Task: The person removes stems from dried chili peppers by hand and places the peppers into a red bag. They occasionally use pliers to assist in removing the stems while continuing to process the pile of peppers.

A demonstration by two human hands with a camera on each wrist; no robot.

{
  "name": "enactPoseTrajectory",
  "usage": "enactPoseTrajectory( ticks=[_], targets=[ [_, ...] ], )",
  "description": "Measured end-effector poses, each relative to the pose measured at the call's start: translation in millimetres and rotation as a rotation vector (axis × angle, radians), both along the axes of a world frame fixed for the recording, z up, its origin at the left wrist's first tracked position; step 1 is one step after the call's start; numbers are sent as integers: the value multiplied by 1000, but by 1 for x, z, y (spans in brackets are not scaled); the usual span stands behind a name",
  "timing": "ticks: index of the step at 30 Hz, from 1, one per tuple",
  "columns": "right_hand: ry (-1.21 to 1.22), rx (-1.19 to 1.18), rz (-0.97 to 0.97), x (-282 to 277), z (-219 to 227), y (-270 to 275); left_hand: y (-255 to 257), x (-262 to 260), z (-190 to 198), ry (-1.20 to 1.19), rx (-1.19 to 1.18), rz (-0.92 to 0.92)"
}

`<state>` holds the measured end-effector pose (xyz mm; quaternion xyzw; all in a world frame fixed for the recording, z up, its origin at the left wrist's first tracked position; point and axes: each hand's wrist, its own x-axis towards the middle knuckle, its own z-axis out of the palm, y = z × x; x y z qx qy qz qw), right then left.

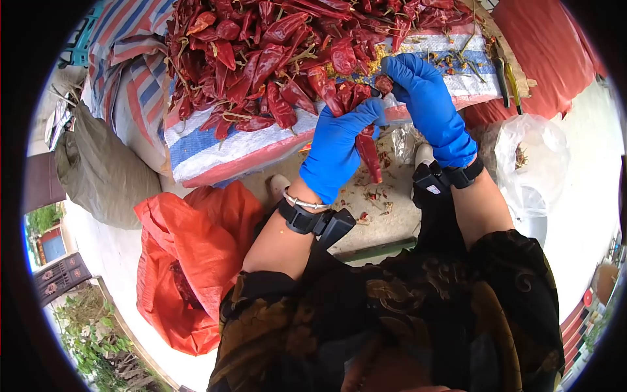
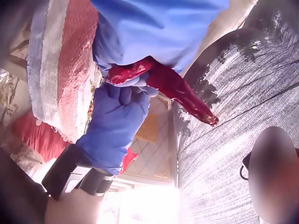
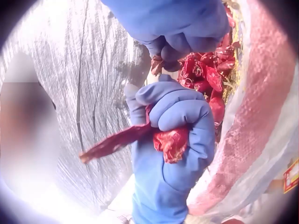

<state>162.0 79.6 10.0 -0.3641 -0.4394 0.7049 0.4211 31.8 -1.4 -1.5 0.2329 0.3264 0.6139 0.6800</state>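
Observation:
Both hands wear blue gloves and are close together at the near edge of a heap of dried red chili peppers (image 1: 274, 59). My left hand (image 1: 336, 147) grips a few dried chilies; one long chili (image 1: 369, 157) hangs down out of the fist. In the right wrist view, that chili (image 3: 112, 142) sticks out beside a crumpled chili (image 3: 172, 144) under the curled fingers. My right hand (image 1: 431, 108) has its fingertips bent together just above the left thumb. They pinch a small shrivelled dark red chili piece (image 3: 157, 65), its other end close to the left fingers.
The heap lies on a striped woven sack (image 1: 228, 153), with yellow seeds (image 1: 375, 62) and loose stems (image 1: 467, 62) to its right. An open red sack (image 1: 189, 261) stands at lower left, a clear plastic bag (image 1: 532, 157) at right. Chili scraps (image 1: 375, 196) litter the floor below.

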Motion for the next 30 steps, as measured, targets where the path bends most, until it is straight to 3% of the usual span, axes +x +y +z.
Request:
enactPoseTrajectory(
  ticks=[2,4,8,11,12,13,14,16,17,19,23,24,26,28,29,30],
  targets=[
    [-179,313,-45,-2,-9,-1,4,2,-10,105,61,35],
    [-229,317,-54,-5,-9,-7,6,9,-10,676,217,310],
    [-355,463,-70,-4,-6,-9,6,4,-15,878,212,306],
    [-491,552,64,2,3,-9,3,-1,-11,867,231,211],
    [-398,386,98,2,12,-13,3,-4,-6,866,230,208],
    [-303,222,131,2,16,-15,2,-8,1,659,168,96],
    [-303,222,128,5,14,-14,1,-9,6,451,107,-14],
    [-29,-150,313,10,8,-10,-2,-5,6,363,117,31],
    [-29,-150,310,8,5,-13,-2,-3,6,274,127,78],
    [347,-437,288,-4,4,-23,-1,-4,4,222,100,73],
    [419,-463,259,-6,-9,-23,0,0,-1,123,82,156],
    [394,-381,175,-11,-7,-27,1,3,-1,124,83,155],
    [368,-296,88,-11,-4,-28,1,7,0,283,87,180],
    [124,-145,-2,-7,0,-19,1,6,-1,195,90,116],
    [123,-142,-4,-1,-5,-6,1,5,-1,108,90,54],
    [306,-215,-7,10,-17,14,0,5,0,107,91,53]
  ],
)
